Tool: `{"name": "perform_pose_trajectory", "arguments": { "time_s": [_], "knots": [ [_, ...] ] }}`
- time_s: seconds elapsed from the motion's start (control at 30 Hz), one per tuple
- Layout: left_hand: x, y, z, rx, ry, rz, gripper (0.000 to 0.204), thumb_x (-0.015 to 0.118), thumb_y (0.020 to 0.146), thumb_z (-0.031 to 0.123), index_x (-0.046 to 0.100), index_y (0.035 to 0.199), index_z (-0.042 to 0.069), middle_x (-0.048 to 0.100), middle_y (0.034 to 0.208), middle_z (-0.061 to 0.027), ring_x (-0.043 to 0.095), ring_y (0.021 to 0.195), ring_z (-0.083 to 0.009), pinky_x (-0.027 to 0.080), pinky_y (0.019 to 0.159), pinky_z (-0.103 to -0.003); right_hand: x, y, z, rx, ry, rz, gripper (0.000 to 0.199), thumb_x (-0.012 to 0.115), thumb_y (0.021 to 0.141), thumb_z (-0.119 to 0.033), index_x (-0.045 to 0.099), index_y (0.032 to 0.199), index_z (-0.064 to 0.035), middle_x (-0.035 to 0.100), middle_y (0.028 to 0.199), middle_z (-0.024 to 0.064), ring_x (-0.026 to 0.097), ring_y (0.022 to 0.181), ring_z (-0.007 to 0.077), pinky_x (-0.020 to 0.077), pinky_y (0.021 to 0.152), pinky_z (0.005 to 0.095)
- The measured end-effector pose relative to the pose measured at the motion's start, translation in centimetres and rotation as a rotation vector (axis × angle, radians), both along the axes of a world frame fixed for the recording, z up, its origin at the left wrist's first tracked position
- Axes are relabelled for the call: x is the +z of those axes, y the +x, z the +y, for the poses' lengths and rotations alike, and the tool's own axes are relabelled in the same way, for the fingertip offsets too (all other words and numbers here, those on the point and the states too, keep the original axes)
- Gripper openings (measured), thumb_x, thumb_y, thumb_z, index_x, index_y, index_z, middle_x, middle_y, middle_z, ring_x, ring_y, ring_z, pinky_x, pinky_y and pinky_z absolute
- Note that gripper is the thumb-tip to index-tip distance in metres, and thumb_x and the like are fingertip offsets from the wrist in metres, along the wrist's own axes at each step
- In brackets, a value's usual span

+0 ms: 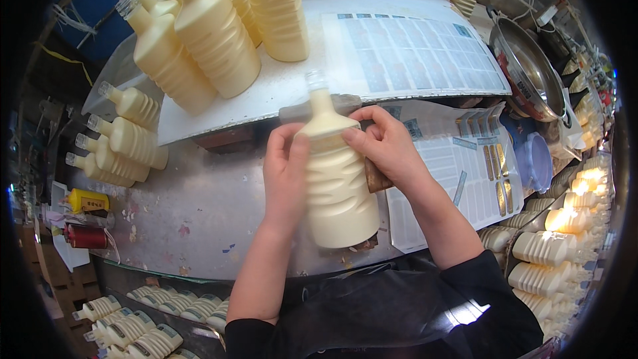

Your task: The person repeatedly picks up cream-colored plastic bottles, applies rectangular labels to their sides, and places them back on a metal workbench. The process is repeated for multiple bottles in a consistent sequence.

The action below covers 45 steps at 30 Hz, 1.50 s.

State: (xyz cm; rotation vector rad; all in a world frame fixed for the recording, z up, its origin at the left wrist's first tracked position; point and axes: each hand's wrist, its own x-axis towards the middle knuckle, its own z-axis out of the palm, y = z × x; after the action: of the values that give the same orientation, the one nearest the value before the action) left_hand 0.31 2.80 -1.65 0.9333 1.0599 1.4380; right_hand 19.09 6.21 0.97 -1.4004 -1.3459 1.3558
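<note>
A cream-coloured plastic bottle (342,189) with wavy ribbed sides and a clear threaded neck lies in front of me, its neck pointing away. My left hand (284,159) is on its left shoulder, thumb on the upper face and fingers along the side, slightly blurred. On the opposite shoulder my right hand (385,143) presses with the thumb while the forefinger curls round the edge. A thin pale strip seems to cross the bottle between both thumbs; its ends are hidden under them. Beneath the bottle, a grey block-like support (296,113) and a brown piece (376,176) partly show.
Several upright cream bottles (216,46) stand on the white board (292,83). A label sheet (412,50) lies there too; another sheet (438,193) with gold and blue-grey strips is nearer. Metal pan (531,70) at right, thread spools (86,201) at left, bottle rows (545,246) below right.
</note>
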Motion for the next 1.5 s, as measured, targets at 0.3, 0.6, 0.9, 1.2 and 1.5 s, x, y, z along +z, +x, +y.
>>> {"name": "perform_pose_trajectory", "arguments": {
  "time_s": [0.3, 0.6, 0.9, 1.2, 1.5],
  "knots": [
    [-0.3, -0.7, 0.0, -0.010, -0.029, 0.000, 0.031, 0.056, 0.109, 0.028, 0.057, 0.127, 0.003, 0.062, 0.120, -0.0074, 0.058, 0.108, -0.0134, 0.049, 0.095, -0.030, 2.6, -0.4, -0.4, -0.003, 0.188, -0.255, 0.039, 0.079, 0.089, -0.029, 0.065, 0.113, -0.0010, 0.054, 0.069, -0.0038, 0.050, 0.065, 0.0053, 0.0414, 0.060, 0.0247],
    [-0.7, 0.1, -0.1, 0.041, 0.017, 0.193, 0.035, 0.064, 0.103, 0.027, 0.056, 0.127, 0.003, 0.056, 0.122, -0.0083, 0.058, 0.108, -0.0153, 0.051, 0.093, -0.032, 4.1, -2.7, -0.3, -0.039, 0.273, -0.496, 0.045, 0.083, 0.076, -0.037, 0.065, 0.100, -0.0030, 0.048, 0.065, 0.0006, 0.047, 0.059, 0.0111, 0.0403, 0.056, 0.0298],
    [-0.4, 0.1, -0.5, 0.031, -0.096, -0.114, 0.030, 0.048, 0.113, 0.024, 0.055, 0.132, 0.003, 0.063, 0.118, -0.0066, 0.060, 0.104, -0.0101, 0.051, 0.092, -0.028, 4.3, -3.0, -0.5, -0.048, 0.276, -0.506, 0.044, 0.083, 0.077, -0.037, 0.064, 0.099, -0.0032, 0.044, 0.064, -0.0011, 0.044, 0.058, 0.0100, 0.0370, 0.054, 0.0291],
    [0.2, 0.2, -1.6, 0.020, -0.112, -0.268, 0.037, 0.047, 0.111, 0.023, 0.048, 0.143, 0.003, 0.058, 0.129, -0.0069, 0.057, 0.113, -0.0115, 0.049, 0.097, -0.029, 4.2, -3.2, -0.8, -0.057, 0.285, -0.509, 0.039, 0.083, 0.079, -0.031, 0.066, 0.100, -0.0038, 0.042, 0.063, -0.0042, 0.041, 0.059, 0.0061, 0.0339, 0.054, 0.0268],
    [-1.4, 0.4, -0.6, 0.067, 0.009, 0.025, 0.033, 0.062, 0.104, 0.023, 0.053, 0.129, 0.003, 0.058, 0.119, -0.0088, 0.058, 0.104, -0.0139, 0.053, 0.088, -0.031, 4.2, -3.2, -1.0, -0.058, 0.286, -0.488, 0.037, 0.083, 0.079, -0.029, 0.065, 0.100, -0.0040, 0.043, 0.062, -0.0043, 0.042, 0.059, 0.0058, 0.0346, 0.054, 0.0265]
  ]
}}
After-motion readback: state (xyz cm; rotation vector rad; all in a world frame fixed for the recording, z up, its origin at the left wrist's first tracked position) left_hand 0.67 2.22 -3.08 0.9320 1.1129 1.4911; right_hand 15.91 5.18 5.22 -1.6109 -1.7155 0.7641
